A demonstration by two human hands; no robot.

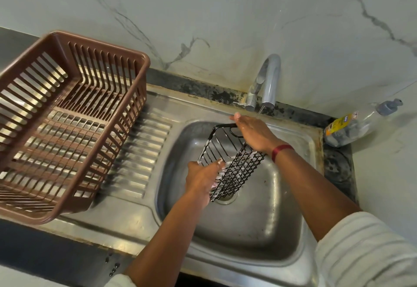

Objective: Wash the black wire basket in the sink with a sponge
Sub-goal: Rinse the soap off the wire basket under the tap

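**Progress.** The basket (234, 167) is held tilted in the air over the sink (259, 230) bowl, its low end just above the drain (228, 197). White foam clings to the wires on its left side and mesh floor, so soaping appears done on at least those parts. No sponge is in view. A thin stream of water (260, 111) falls from the tap (269, 81) onto the right hand, beside the basket's far rim. Judgement: scrubbing is largely complete and rinsing is starting or due. What remains is to flush off the foam, then set the basket to drain.

**Hands.** The left hand (202, 177) grips the basket's near end, its foamy fingers curled onto the wires. The right hand (252, 132) lies over the far rim by the handle loop, fingers fairly straight. The thumb is hidden, so a grasp cannot be confirmed.

**Surroundings.** A brown crate (101, 42) sits empty on the drainboard (144, 142) to the left. A soap bottle (354, 127) leans in the right corner.

**Obstructions.** The right hand sits between the stream and the basket.
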